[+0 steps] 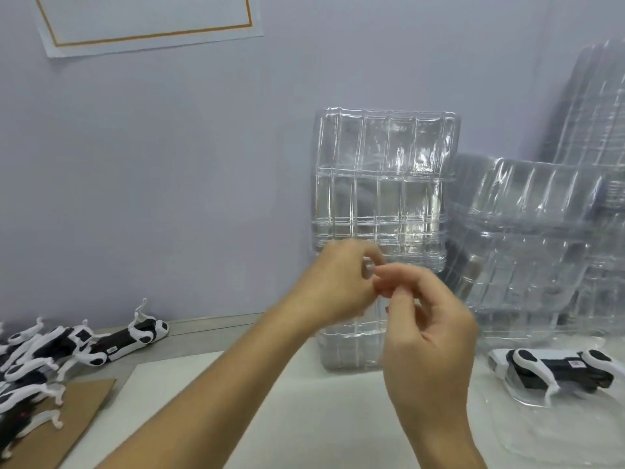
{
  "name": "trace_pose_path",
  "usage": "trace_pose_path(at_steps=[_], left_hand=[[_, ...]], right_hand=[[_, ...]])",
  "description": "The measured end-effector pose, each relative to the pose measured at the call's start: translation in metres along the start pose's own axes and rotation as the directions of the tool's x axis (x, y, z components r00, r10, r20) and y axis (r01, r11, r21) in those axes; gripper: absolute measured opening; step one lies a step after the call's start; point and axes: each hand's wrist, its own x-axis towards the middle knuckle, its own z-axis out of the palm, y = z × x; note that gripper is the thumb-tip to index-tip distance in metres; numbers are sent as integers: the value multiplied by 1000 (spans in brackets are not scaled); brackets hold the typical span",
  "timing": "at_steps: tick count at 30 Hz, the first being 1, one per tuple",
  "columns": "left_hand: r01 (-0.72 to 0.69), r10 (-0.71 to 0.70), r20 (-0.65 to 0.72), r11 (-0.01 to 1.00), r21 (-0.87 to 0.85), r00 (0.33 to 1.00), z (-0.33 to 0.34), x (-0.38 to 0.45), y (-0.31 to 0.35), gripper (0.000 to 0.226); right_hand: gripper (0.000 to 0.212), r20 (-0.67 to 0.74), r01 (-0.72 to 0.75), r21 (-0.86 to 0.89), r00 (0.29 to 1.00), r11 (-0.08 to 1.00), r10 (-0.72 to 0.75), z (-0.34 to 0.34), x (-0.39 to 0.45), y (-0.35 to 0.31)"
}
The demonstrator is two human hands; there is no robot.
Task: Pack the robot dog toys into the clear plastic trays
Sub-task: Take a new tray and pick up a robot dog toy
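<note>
A stack of clear plastic trays (378, 184) stands upright against the wall at centre. My left hand (338, 286) and my right hand (426, 330) meet in front of its lower part, fingertips pinching the thin edge of a tray. A black-and-white robot dog toy (554, 370) lies on its side in a clear tray (558, 431) flat on the table at the right. Several more robot dog toys (50, 353) lie in a heap at the left, one (135, 336) nearest the wall.
More clear trays (527, 238) lean against the wall at the right, with another stack (595, 110) behind them. A cardboard sheet (77, 421) lies under the left heap. A white mat (304, 418) covers the table's middle. A framed paper (145, 18) hangs on the wall.
</note>
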Motion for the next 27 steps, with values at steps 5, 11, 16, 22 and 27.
trace_pose_path(at_steps=[5,11,16,22,27], left_hand=[[-102,140,-414,988,114,900,-63,76,21,12],[-43,120,-166,912,408,979,-94,145,16,56],[-19,35,-52,960,279,998,-101,165,8,44],[62,-53,-116,995,74,992,-119,166,1,31],[95,-96,-50,995,-23,994,-132,157,-10,30]], right_hand=[[32,-43,-71,26,997,997,72,-7,4,3],[33,93,-202,-9,975,979,202,-10,12,5],[21,183,-364,109,922,925,341,6,46,-3],[26,239,-532,388,847,753,475,41,107,-23],[19,202,-487,448,872,750,445,57,134,-29]])
